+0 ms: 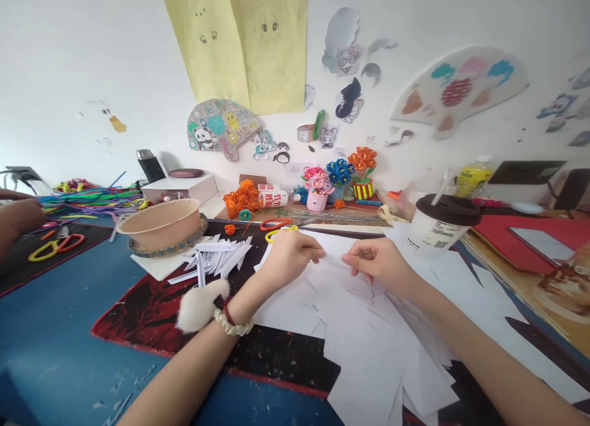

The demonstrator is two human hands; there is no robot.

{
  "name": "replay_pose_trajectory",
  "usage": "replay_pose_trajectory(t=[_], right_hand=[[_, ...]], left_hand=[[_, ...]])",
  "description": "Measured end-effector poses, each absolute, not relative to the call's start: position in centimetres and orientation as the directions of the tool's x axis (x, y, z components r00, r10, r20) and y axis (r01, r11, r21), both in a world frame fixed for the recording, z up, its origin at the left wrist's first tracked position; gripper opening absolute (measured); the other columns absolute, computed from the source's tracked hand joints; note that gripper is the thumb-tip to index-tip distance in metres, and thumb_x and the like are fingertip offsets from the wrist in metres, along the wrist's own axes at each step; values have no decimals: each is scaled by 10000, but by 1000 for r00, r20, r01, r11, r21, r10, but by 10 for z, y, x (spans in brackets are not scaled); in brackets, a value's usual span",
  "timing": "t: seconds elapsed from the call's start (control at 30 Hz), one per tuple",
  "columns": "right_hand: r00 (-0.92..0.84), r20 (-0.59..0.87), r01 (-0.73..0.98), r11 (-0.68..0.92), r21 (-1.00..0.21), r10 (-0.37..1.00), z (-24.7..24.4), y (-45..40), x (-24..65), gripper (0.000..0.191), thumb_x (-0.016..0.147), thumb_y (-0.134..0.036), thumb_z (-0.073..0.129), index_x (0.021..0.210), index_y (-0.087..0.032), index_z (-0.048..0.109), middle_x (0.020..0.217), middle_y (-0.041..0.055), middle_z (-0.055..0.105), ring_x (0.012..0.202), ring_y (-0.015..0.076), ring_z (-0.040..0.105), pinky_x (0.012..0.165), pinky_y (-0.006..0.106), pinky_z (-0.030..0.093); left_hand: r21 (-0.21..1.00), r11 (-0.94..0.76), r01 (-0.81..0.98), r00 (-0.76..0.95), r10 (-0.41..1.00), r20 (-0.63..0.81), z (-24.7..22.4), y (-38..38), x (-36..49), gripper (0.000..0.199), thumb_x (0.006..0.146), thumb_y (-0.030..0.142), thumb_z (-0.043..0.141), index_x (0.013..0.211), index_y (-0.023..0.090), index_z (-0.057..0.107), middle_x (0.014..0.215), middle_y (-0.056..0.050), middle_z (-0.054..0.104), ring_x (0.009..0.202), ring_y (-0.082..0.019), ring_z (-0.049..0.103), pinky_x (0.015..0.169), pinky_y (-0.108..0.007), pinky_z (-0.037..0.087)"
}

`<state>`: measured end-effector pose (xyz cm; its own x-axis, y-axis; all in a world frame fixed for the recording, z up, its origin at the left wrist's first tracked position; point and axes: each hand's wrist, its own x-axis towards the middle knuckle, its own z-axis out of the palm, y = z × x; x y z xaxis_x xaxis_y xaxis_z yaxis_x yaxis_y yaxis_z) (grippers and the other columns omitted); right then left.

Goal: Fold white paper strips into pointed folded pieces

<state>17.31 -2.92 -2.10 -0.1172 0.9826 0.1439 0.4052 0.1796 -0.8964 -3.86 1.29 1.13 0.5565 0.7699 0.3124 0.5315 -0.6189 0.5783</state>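
Observation:
Above a spread of white paper sheets (369, 346), both of my hands are raised near each other, a small gap between their fingertips. The fingers of my left hand (297, 254) are pinched together; whatever they hold is too faint to make out against the paper. My right hand (375, 260) is closed in a similar pinch, its contents also unclear. Left of my left hand lies a pile of folded white paper strips (221, 257). Scissors with red and yellow handles (276, 225) rest just behind my left hand.
A beige bowl (159, 226) stands at the left and a lidded cup (440, 226) at the right. Bead-like flower pots (318, 198) line the wall. Another person's hand (18, 220) is at the far left, near other scissors (58, 246). A phone (544, 244) lies far right.

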Motion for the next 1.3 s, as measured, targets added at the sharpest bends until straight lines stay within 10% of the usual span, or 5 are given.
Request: replay_pose_trajectory(t=[0.2,0.37,0.63,1.0,1.3], right_hand=[[-60,151,418,162,-894,987,-20,-24,182,330,763,-467,660,645,-159,629,525,7,600,383,98,487,410,233,381],[-124,138,435,179,-883,983,-24,-24,175,295,789,-430,631,674,-160,659,541,0,592,412,104,504,430,236,391],[-110,141,470,177,-865,984,-23,-24,175,230,757,-353,644,624,-165,645,520,-6,589,429,106,480,434,233,362],[131,215,498,123,-859,968,-25,-14,185,288,783,-409,563,678,-161,664,573,37,625,508,157,530,503,277,397],[-393,20,528,244,-813,919,-9,-27,206,549,468,-367,876,949,-204,668,828,5,620,737,185,568,639,282,464]], left_hand=[[401,-445,801,243,853,461,38,11,-113,263,863,231,510,937,151,749,852,-104,746,770,-274,660,699,-336,446],[-155,-182,971,237,800,552,41,1,-136,338,861,165,458,1106,169,691,1161,-134,678,1085,-409,551,858,-535,379],[110,-741,662,728,671,143,14,-84,-16,246,853,425,631,892,183,658,864,-44,691,821,-247,620,723,-380,457],[-6,-757,654,755,652,73,-12,-76,10,464,790,512,670,1072,155,579,1014,-72,618,912,-287,579,744,-433,502],[131,-722,679,719,691,78,-1,-39,-3,492,764,494,698,1088,150,564,1088,-99,583,969,-282,542,780,-398,459]])
